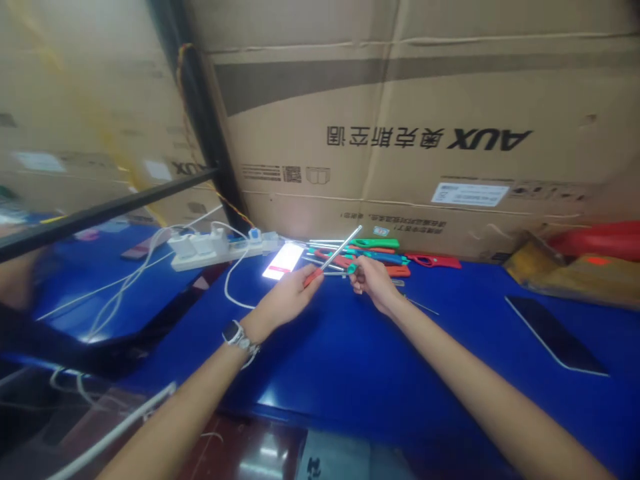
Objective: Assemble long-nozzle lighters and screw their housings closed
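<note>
Two held pieces, one crowded back edge

The left hand (pixel 286 293) grips a red-handled metal rod (pixel 343 248); the right hand (pixel 376 283) pinches a green piece (pixel 352 269). Both are near the back edge of the blue tabletop (pixel 330 360), beside piled tools (pixel 376 244). A careless sweep of the rod could scatter the pile; a loose pinch might drop the green piece. The rod looks slim, straight, shiny; the green piece is small and blurred.

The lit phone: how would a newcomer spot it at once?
Start at the AUX cardboard and drop to the blue tabletop in front of it. Near its back edge, the phone lies between the white power strip and the heap of colorful tools. Unlike them, it has a glowing white screen with a red band.
</note>
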A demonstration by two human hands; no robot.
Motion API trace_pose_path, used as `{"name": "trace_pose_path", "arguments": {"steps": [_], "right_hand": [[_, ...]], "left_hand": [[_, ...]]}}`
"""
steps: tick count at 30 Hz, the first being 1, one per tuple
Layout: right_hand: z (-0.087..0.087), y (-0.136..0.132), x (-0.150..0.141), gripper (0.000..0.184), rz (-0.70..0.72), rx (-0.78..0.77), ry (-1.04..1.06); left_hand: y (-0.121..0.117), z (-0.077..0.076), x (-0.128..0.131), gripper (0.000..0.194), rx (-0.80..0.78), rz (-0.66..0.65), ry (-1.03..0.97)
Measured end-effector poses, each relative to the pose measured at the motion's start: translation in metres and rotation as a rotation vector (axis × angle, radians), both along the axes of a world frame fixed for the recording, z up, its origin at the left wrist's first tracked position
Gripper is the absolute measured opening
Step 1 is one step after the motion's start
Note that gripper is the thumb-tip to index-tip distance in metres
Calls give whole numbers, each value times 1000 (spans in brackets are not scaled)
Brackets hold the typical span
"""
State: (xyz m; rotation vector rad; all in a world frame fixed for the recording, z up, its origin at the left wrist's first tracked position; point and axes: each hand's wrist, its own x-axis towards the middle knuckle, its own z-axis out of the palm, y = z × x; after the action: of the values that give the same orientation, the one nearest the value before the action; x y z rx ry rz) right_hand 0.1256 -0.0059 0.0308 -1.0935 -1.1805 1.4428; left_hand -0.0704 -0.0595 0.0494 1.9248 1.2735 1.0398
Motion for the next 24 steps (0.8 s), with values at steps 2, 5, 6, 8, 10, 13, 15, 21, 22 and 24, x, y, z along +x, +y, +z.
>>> {"name": "trace_pose_path", "arguments": {"steps": [2,5,6,8,10,13,15,21,22,24], "right_hand": [[-3,-4,23,17,-27,-57,77],[-6,-5,52,13,-43,-143,156],[-7,-5,61,13,-48,-162,172],[-8,-3,75,13,-70,-189,206],[-9,-2,86,14,-108,-196,241],[-10,0,96,14,-181,-184,289],[-11,1,98,15,-229,-166,314],[-12,-4,94,22,-351,-11,311],[-13,-5,93,22,-363,18,290],[-14,-7,91,24,-372,67,235]], "left_hand": [[18,0,14,31,79,-20,197],[39,-1,34,27,149,-68,469],[45,-2,40,27,170,-80,546],[52,-5,49,27,210,-76,666],[55,-9,54,29,243,-63,729],[54,-18,52,33,241,-98,748],[52,-22,48,37,216,-118,768],[46,-24,40,39,186,-135,813],[46,-24,40,39,184,-135,819],[46,-24,40,39,182,-124,828]]}}
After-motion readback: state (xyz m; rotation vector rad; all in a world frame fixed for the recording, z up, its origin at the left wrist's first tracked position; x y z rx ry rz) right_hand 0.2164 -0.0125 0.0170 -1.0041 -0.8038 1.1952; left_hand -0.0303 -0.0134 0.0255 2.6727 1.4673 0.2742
